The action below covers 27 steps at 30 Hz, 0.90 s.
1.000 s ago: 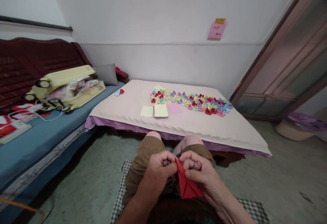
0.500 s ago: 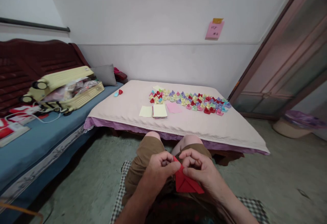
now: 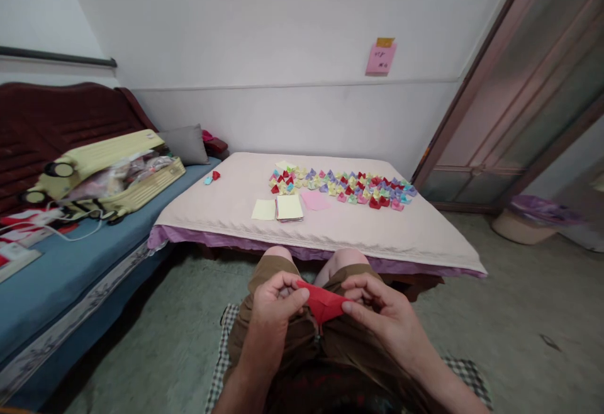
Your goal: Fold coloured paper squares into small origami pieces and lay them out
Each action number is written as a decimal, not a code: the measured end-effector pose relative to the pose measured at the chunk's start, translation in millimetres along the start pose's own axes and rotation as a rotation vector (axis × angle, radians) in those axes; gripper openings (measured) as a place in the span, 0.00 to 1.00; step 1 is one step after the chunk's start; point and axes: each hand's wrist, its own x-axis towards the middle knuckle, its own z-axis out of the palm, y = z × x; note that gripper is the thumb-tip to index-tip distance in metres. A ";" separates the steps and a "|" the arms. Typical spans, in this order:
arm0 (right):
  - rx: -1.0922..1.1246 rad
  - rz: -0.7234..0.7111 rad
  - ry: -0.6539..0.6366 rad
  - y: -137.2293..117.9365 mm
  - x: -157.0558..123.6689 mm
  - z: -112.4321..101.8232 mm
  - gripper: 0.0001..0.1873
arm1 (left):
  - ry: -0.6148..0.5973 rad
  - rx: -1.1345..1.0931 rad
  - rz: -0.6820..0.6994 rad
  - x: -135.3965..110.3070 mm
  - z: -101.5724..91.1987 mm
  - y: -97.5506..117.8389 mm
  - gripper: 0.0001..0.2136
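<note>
A folded piece of red paper (image 3: 324,304) is stretched between my two hands above my lap. My left hand (image 3: 282,297) pinches its left corner between thumb and fingers. At the right corner, my right hand (image 3: 377,306) grips it the same way, thumb on the near side. The paper is wide along the top and narrows to a point below. Beyond my knees, a stack of square paper (image 3: 289,207) lies on the cloth-covered table (image 3: 226,212), with a loose yellow sheet (image 3: 263,210) and a pink sheet (image 3: 314,200) beside it.
Several small folded paper pieces (image 3: 340,187) in many colours spread over the table's far part. Two more (image 3: 212,177) lie at its left. A yellow suitcase (image 3: 108,178), partly open, rests on the blue bench (image 3: 94,263). A lined bin (image 3: 531,220) stands on the right.
The red paper has turned, and its wide edge now runs along the top. My hands have moved apart to its opposite corners. The view has shifted slightly to the right.
</note>
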 end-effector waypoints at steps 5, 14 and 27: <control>-0.079 -0.084 0.048 -4.5 -2.0 -4.2 0.05 | -0.037 -0.035 0.003 0.6 -2.3 0.8 0.05; -0.332 -0.333 0.003 -14.7 -9.5 -14.9 0.06 | -0.039 -0.047 0.099 -0.5 -8.3 4.1 0.03; -0.566 -0.509 -0.201 -22.3 -12.0 -10.4 0.09 | -0.048 0.016 0.088 0.9 -7.7 2.1 0.05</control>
